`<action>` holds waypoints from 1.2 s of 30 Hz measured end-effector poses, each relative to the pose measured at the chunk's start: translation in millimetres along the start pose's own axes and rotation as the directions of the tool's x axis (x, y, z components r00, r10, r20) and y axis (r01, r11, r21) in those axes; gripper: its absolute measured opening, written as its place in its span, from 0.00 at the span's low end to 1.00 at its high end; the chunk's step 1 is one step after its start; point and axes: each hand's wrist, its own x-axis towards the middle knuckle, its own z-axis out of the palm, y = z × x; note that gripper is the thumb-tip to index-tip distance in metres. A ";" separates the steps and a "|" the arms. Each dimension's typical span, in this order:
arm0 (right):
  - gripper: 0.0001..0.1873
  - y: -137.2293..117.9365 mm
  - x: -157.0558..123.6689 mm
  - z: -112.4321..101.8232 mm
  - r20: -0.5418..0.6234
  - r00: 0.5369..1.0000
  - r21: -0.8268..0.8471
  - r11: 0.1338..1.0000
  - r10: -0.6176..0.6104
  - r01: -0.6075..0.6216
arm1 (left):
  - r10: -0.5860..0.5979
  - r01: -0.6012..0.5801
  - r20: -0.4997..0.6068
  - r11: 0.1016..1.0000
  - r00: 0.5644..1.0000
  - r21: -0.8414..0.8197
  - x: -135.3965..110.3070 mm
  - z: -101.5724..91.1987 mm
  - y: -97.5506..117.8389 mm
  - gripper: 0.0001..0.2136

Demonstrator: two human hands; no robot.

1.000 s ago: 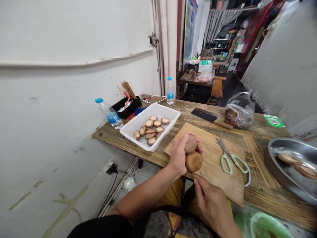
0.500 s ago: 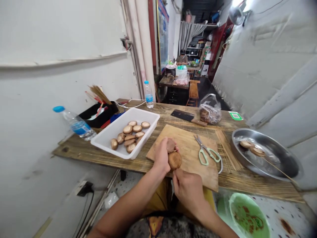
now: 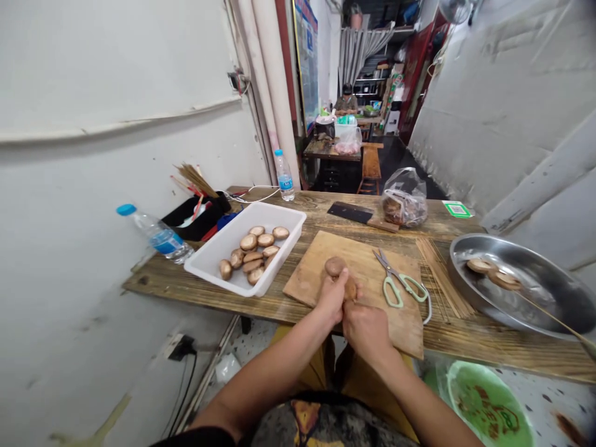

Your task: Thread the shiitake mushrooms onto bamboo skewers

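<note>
My left hand (image 3: 334,297) is closed around two brown mushrooms above the cutting board's near edge. The upper mushroom (image 3: 335,266) shows its cap past my fingers; the lower mushroom (image 3: 351,288) is partly covered by them. Right below, my right hand (image 3: 367,326) is in a fist against the lower mushroom, apparently around a bamboo skewer that is almost wholly hidden. Beneath both hands lies the wooden cutting board (image 3: 311,267), with green-handled scissors (image 3: 397,279) on its right part. Several trimmed mushrooms (image 3: 254,256) lie in a white plastic tray (image 3: 200,261) to the left.
Bamboo skewers (image 3: 440,276) lie beside a steel basin (image 3: 470,304) holding two mushrooms on a skewer. A cleaver (image 3: 356,214) and a bagged bundle (image 3: 405,202) are behind the board. Water bottles (image 3: 161,236) stand left and back. A green bucket (image 3: 491,403) is below; a person (image 3: 347,102) sits far back.
My left hand has shifted up over the lower mushroom, now covering much of it. My right fist remains just beneath it. The whole view has shifted slightly.
</note>
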 end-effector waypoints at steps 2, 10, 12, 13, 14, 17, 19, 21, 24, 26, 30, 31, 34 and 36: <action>0.08 2.4 2.2 4.8 0.018 1.000 0.016 1.000 -0.010 0.010 | -0.019 0.019 0.003 1.000 1.000 0.014 8.3 -2.3 -7.6 0.12; 0.14 -1.6 -31.1 29.0 0.072 0.997 0.179 0.984 -0.001 -0.012 | -0.016 0.016 -0.027 1.000 0.999 -0.026 27.7 -11.1 3.0 0.11; 0.17 -3.0 -45.2 28.0 0.067 0.998 0.255 0.967 0.004 -0.021 | 0.007 -0.009 -0.044 0.998 0.999 -0.060 31.0 -15.8 19.7 0.10; 0.18 -1.3 -50.0 24.8 0.063 0.998 0.296 0.955 0.011 -0.029 | 0.001 -0.004 -0.043 0.998 0.999 -0.069 31.4 -18.4 27.1 0.10; 0.19 2.2 -52.3 20.1 0.060 0.998 0.338 0.940 0.021 -0.040 | -0.018 0.016 -0.034 0.997 0.999 -0.073 30.6 -20.7 33.0 0.10; 0.22 17.6 -42.2 1.4 0.042 0.996 0.456 0.885 0.084 -0.094 | -0.031 0.031 0.006 0.995 1.000 -0.092 22.1 -21.1 39.3 0.10; 0.22 24.6 -24.7 -9.6 0.028 0.991 0.516 0.847 0.134 -0.130 | 0.010 -0.006 0.034 0.994 0.999 -0.107 13.4 -14.4 37.1 0.08; 0.20 25.0 -5.7 -16.1 0.026 0.989 0.567 0.812 0.147 -0.135 | 0.053 -0.046 0.058 0.992 0.997 -0.117 4.0 -3.8 34.4 0.09; 0.18 19.4 14.2 -16.9 0.032 0.990 0.646 0.753 0.139 -0.127 | 0.101 -0.094 0.080 0.992 0.992 -0.086 -9.0 11.2 36.0 0.13; 0.20 18.6 19.3 -15.1 0.042 0.990 0.714 0.689 0.133 -0.123 | 0.133 -0.128 0.105 0.990 0.986 -0.055 -14.5 15.9 41.1 0.15; 0.22 29.1 19.1 -14.5 0.118 0.985 0.853 0.494 0.129 -0.167 | 0.078 -0.071 0.231 0.997 0.970 -0.038 -15.2 10.9 50.6 0.14; 0.22 32.0 18.4 -14.5 0.144 0.981 0.875 0.446 0.128 -0.187 | 0.049 -0.039 0.259 0.998 0.965 -0.044 -13.9 8.2 50.6 0.13; 0.22 35.9 16.7 -11.2 0.197 0.973 0.911 0.343 0.124 -0.228 | -0.042 0.065 0.333 0.996 0.942 -0.059 -10.4 2.7 43.3 0.12; 0.22 34.2 15.9 -6.3 0.199 0.969 0.922 0.308 0.144 -0.235 | -0.117 0.138 0.336 0.990 0.935 -0.040 -10.0 2.3 35.2 0.12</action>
